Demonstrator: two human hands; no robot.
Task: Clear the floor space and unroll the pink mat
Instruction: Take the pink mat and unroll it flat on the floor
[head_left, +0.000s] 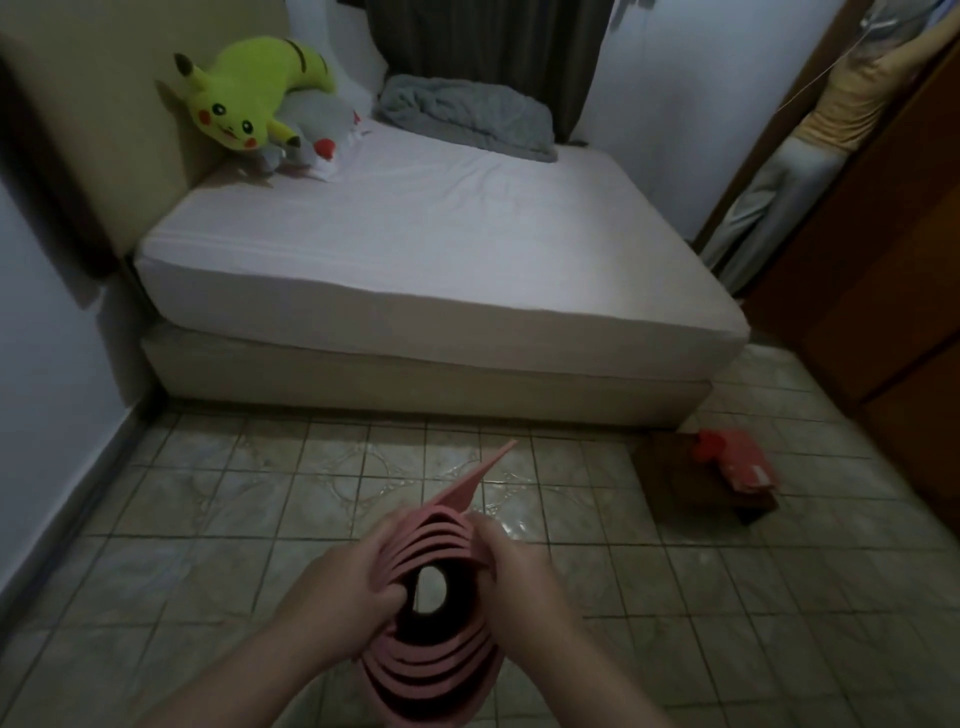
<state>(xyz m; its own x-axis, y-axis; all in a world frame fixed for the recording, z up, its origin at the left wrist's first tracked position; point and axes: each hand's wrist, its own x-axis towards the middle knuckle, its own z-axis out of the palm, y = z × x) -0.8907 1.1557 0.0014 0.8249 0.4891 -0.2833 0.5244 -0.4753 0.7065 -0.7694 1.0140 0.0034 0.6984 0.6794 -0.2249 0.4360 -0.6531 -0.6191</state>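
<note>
Rolled pink mat, lower centre: soft, light, springy foam. Clamped between left hand and right hand, fingers wrapped around its sides. Best gripped by the loose outer edge.

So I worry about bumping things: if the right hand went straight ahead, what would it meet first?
Probably only bare floor, then the bed base; the right hand grips the pink mat. Depth is unclear.
</note>
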